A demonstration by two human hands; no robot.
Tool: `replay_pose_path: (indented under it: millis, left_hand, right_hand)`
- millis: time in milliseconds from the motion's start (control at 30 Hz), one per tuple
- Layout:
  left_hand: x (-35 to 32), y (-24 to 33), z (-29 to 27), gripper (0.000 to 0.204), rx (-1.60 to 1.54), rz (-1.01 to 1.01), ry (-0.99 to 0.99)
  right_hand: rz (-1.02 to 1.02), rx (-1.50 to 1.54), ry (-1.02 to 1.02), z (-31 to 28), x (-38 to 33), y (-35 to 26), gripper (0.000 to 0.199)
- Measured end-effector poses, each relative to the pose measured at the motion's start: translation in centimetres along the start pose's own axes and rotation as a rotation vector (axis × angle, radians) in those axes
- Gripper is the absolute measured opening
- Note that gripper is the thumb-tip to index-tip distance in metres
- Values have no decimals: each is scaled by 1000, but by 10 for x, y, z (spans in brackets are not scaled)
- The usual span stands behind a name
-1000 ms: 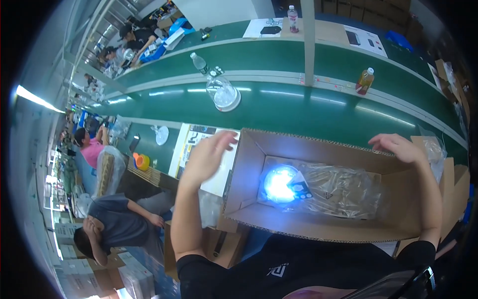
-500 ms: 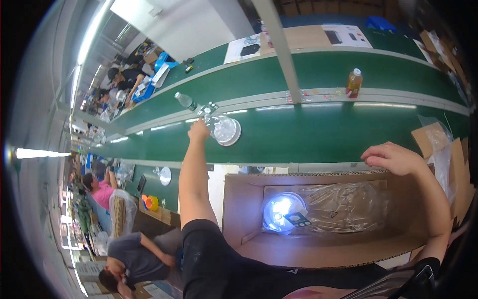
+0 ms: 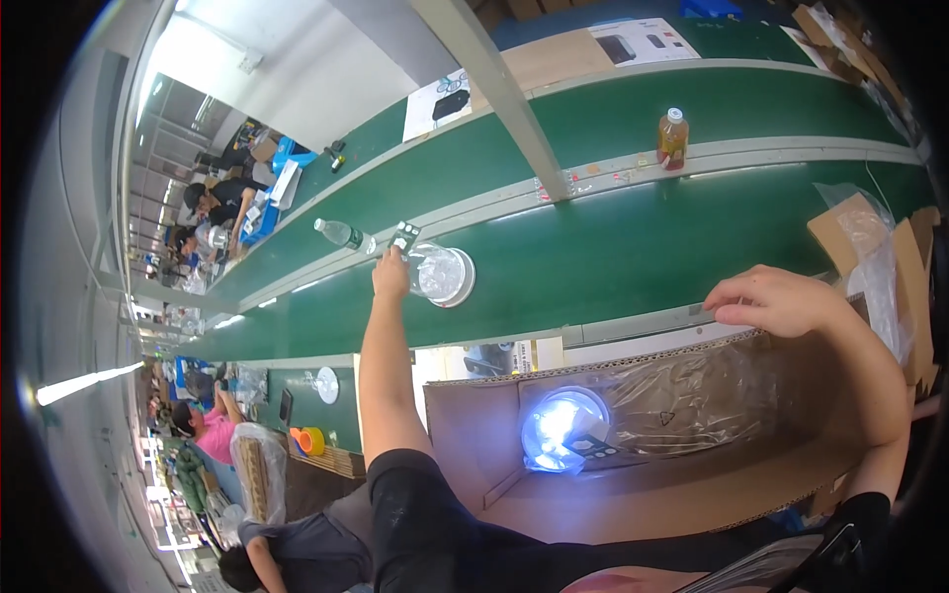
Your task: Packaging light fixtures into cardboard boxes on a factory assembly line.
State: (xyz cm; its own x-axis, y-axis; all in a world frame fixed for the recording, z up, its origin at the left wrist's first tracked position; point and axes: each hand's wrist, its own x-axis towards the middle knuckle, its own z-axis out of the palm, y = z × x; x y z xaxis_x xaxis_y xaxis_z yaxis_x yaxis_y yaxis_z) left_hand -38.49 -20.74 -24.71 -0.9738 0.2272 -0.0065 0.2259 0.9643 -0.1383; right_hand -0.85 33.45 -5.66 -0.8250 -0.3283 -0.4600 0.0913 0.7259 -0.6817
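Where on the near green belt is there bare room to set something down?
Bare belt runs between the clear bagged item under the left hand and the right hand. It is crowded near the plastic bottle and inside the cardboard box.

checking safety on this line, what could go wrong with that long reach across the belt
The left hand is stretched far over the green belt to a bagged round lamp; a weak hold could drop it. A plastic water bottle lies close by and might get knocked. The right hand only rests on the cardboard box rim, which may flex.
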Motion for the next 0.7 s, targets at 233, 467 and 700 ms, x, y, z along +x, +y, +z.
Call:
replay_pose_path:
  millis: [233, 467, 700]
  left_hand:
    - [-13, 48, -49, 33, 162, 281, 134]
    - [-90, 130, -243, 29, 42, 376, 483]
    - [-206, 229, -390, 28, -209, 509, 829]
  right_hand:
    - [-70, -66, 100, 0, -1, 7, 42]
    - [-330, -129, 504, 6, -8, 8, 36]
    - [-455, 791, 400, 39, -5, -25, 73]
